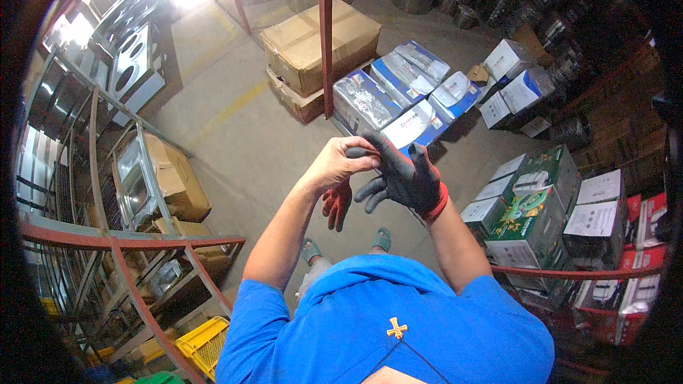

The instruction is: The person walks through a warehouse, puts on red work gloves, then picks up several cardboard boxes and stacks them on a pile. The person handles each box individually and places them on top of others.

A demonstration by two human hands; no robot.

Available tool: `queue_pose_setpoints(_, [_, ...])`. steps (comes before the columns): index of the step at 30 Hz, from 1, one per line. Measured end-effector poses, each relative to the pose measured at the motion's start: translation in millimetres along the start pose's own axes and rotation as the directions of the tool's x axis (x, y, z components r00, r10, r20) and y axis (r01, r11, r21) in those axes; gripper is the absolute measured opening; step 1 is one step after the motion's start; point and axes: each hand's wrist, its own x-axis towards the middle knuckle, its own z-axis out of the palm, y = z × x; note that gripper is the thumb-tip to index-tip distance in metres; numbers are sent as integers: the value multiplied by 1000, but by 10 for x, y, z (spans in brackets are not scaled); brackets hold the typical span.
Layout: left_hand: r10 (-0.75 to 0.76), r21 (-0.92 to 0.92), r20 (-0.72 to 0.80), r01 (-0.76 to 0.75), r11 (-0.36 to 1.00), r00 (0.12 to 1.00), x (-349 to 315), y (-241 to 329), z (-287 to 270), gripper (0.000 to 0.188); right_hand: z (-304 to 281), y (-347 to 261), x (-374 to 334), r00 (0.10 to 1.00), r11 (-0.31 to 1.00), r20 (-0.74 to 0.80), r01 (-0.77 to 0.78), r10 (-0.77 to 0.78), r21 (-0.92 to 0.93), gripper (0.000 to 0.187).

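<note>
- we wear a glove with a matt, rubbery-looking coating and a knitted cloth cuff
- our shirt: soft, matt cloth
- the big carton: dull brown cardboard
- the blue-and-white boxes: printed card under glossy, crinkled clear plastic
- the upright post: painted metal
- the yellow crate: plastic

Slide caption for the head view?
Bare left grip holding a dangling red glove beside the open, gloved right grip; blue-and-white boxes beyond.

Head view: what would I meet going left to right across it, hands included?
Yellow plastic crate → bare left hand → gloved right hand → green printed carton → red-and-white boxes.
</note>
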Motion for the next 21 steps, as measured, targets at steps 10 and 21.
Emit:
queue_pose_setpoints(10, [-2,-515,-102,-51,856,995,-62,-361,-163,46,123,10,172,933,776,-57,329,-356,539,94])
queue_pose_setpoints(21, [31,-276,-78,-52,960,996,-4,-261,-16,33,239,-43,266,921,750,-13,325,-390,576,91])
